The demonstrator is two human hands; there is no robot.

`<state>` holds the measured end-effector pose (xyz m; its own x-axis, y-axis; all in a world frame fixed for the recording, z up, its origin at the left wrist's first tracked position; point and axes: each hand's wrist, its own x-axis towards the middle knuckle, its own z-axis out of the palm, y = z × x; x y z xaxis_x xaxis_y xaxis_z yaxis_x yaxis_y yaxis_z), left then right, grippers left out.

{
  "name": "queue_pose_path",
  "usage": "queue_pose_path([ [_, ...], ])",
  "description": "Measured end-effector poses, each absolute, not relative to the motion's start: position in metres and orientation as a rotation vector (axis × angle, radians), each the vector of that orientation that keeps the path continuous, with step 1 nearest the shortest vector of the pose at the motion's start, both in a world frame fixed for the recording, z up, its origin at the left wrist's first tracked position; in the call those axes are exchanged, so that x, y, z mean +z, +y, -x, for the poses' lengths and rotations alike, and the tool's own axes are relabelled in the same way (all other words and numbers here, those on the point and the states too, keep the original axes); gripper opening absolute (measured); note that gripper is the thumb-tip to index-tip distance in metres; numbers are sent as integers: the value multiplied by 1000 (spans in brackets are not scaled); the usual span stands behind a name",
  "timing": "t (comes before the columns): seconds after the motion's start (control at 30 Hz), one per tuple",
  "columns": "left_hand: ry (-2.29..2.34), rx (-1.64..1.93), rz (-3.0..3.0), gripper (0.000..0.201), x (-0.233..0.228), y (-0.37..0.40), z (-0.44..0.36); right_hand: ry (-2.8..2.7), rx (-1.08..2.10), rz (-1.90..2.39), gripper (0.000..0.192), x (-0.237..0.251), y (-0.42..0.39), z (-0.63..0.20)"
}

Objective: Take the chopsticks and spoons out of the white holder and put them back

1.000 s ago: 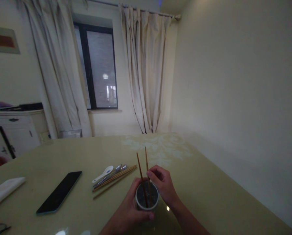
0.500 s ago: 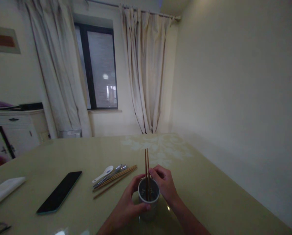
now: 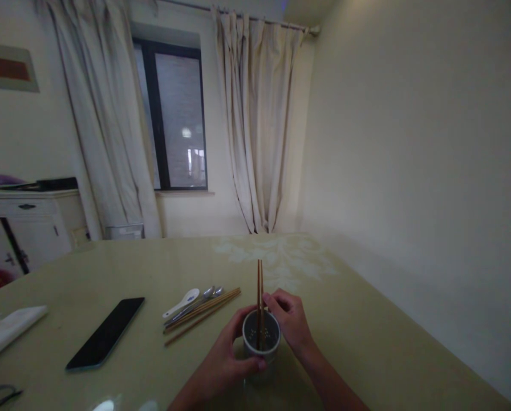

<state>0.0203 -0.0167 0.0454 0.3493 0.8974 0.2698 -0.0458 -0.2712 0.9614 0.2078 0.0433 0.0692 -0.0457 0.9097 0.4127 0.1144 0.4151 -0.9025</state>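
Note:
A grey cylindrical utensil holder [image 3: 262, 365] with small holes in its bottom stands on the table. My left hand [image 3: 232, 351] is wrapped round its left side, thumb across the front. Two brown chopsticks [image 3: 259, 291] stand nearly upright in the holder, close together. My right hand [image 3: 287, 314] is at the holder's right rim, its thumb and fingers pinched at the right chopstick. To the left of the holder lie several loose chopsticks [image 3: 213, 306], metal spoons [image 3: 206, 295] and a white ceramic spoon [image 3: 182, 302].
A black phone [image 3: 105, 334] lies on the table [image 3: 153, 268] to the left. Farther left are a white flat object [image 3: 11, 331] and a dark looped item [image 3: 1, 391] at the edge of view. A wall [image 3: 418, 171] runs along the table's right side.
The tops of the two chopsticks have drawn slightly closer together and shifted a little to the right. The whole view has moved slightly; both hands keep their places at the holder.

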Motion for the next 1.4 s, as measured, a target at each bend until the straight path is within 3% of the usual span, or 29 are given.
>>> queue_pose_path([
  [1.4, 782, 1118, -1575, 88, 47, -16, -19, -1469, 750, 981, 48, 74, 39, -209],
])
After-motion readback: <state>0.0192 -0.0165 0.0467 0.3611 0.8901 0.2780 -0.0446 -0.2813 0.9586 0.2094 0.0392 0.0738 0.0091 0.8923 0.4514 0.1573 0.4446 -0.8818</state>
